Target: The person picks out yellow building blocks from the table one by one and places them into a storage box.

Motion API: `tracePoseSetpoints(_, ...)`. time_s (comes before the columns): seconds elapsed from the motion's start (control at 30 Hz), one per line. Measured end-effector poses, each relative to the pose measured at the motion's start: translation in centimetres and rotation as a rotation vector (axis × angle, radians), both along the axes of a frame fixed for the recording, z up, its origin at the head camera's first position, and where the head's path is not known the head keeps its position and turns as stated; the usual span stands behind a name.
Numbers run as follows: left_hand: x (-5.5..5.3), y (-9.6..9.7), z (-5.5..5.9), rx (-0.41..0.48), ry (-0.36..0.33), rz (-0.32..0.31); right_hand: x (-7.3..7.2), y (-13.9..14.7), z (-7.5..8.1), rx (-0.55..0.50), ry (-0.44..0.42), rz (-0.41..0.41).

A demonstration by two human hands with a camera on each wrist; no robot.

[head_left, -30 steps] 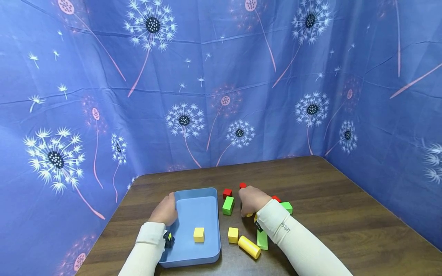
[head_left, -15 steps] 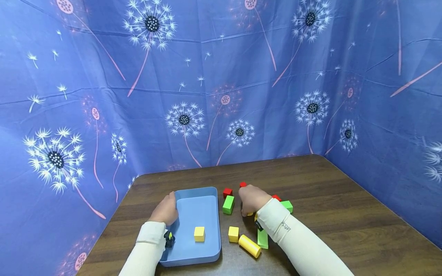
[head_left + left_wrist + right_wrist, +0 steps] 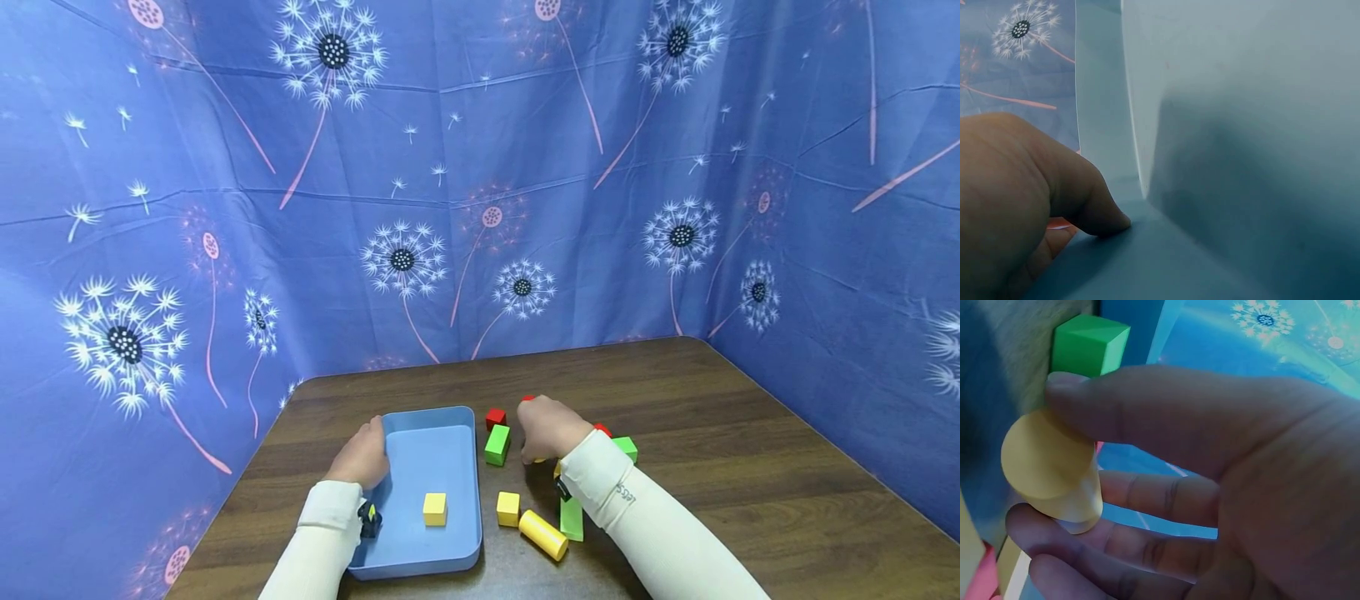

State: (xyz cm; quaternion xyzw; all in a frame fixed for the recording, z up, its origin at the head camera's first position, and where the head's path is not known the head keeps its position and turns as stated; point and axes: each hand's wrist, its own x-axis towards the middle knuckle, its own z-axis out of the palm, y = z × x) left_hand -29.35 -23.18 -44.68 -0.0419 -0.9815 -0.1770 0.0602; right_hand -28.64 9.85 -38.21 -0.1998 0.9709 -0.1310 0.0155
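Observation:
With the thumb inside, my left hand (image 3: 360,454) grips the left wall of a blue tray (image 3: 408,458); the left wrist view shows the thumb (image 3: 1094,203) pressed on its inner face. A yellow cube (image 3: 435,509) sits on the tray floor. Right of the tray, my right hand (image 3: 555,427) is over the loose blocks. In the right wrist view its thumb and fingers pinch a yellow cylinder (image 3: 1047,456), mostly hidden in the head view. Beside the hand stands a green block (image 3: 497,445), and just behind it a red block (image 3: 528,398) is mostly covered.
Between tray and right forearm lie a yellow cube (image 3: 507,509), another yellow cylinder (image 3: 543,535) and a green block (image 3: 572,520). A red cube (image 3: 496,418) is near the tray's back corner. Another green block (image 3: 626,450) lies beyond the right sleeve. Blue cloth surrounds the brown table (image 3: 720,433).
My right hand has risen slightly, covering more of the red block behind it. The left hand and the tray have stayed in place.

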Motion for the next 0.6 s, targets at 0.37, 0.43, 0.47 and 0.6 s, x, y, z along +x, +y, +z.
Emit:
tracePoseSetpoints(0.37, -0.2, -0.1, -0.2, -0.001, 0.010, -0.009, 1.0, -1.4, 0.9, -0.035, 0.197, 0.075)
tracePoseSetpoints(0.43, -0.1, -0.1, -0.2, -0.001, 0.009, -0.013, 1.2, -1.7, 1.1, -0.045, 0.218, 0.080)
tracePoseSetpoints(0.47, -0.1, -0.1, -0.1, -0.001, 0.007, -0.013, 1.3, -1.8, 1.1, -0.047, 0.228, 0.084)
tracePoseSetpoints(0.6, 0.0, -0.1, -0.1, -0.005, 0.008, -0.011, 1.8, -2.4, 1.4, -0.073, 0.269, 0.104)
